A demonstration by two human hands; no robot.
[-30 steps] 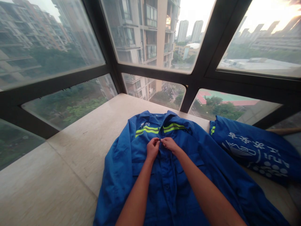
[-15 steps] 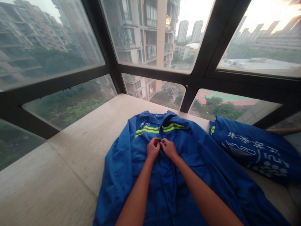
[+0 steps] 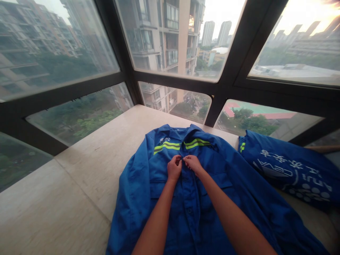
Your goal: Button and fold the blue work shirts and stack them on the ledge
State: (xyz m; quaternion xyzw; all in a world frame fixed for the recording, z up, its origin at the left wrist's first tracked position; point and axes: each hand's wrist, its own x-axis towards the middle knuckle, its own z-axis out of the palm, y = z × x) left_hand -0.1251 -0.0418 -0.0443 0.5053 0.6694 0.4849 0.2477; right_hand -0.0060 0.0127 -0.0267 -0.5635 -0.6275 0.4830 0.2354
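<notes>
A blue work jacket (image 3: 170,212) with yellow-green reflective stripes lies front up, its collar toward the window corner. My left hand (image 3: 174,168) pinches the front edge of the jacket at chest height, just below the stripe. Close beside it on the right, my right hand (image 3: 192,164) also has its fingertips closed on the front placket. The small spot between the fingertips is hidden, so a button there cannot be made out. Lower on the placket, buttons show, and a flap pocket lies on each side of the chest.
The jacket rests on a pale stone sill (image 3: 79,184). To the right lies a folded blue garment (image 3: 289,170) with white lettering. Dark window frames (image 3: 175,81) rise behind and to the left, with buildings and trees outside the glass.
My right hand has shifted slightly right and its fingers have straightened a little. My left hand stays at nearly the same place on the placket. The view has tilted slightly.
</notes>
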